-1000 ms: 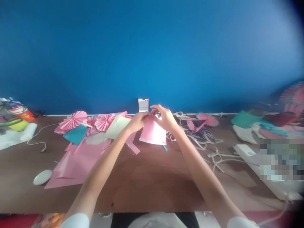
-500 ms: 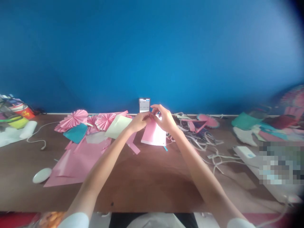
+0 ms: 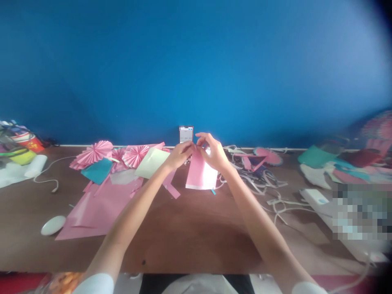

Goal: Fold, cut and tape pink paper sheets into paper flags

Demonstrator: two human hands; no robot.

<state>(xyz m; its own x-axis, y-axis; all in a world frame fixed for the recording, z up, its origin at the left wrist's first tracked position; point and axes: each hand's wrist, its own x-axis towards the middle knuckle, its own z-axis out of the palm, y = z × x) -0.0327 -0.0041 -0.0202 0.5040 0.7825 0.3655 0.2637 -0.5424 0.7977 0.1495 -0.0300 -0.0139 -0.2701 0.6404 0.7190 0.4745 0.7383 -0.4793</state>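
Note:
A pink sheet of paper point(image 3: 196, 173) with a white strip along its lower edge hangs just above the brown table, bright with glare on its right half. My right hand point(image 3: 212, 153) pinches it near the top, thumb and fingers curled around the upper edge. At the upper left corner, the fingertips of my left hand point(image 3: 180, 155) are pressed together against the paper; the exact contact is small and blurred. Behind the hands a phone point(image 3: 186, 134) stands upright against the blue wall, its screen lit.
Pink folded paper fans point(image 3: 136, 156), a teal sheet point(image 3: 97, 171), a pale green sheet point(image 3: 152, 162) and a large pink sheet point(image 3: 94, 212) lie left. A white mouse point(image 3: 53, 225) rests nearby. Tangled white cables point(image 3: 280, 204) and paper scraps spread on the right.
The pink paper has swung slightly to the right at its lower end. Both hands stay close together at its top, with the left fingertips shifted a little.

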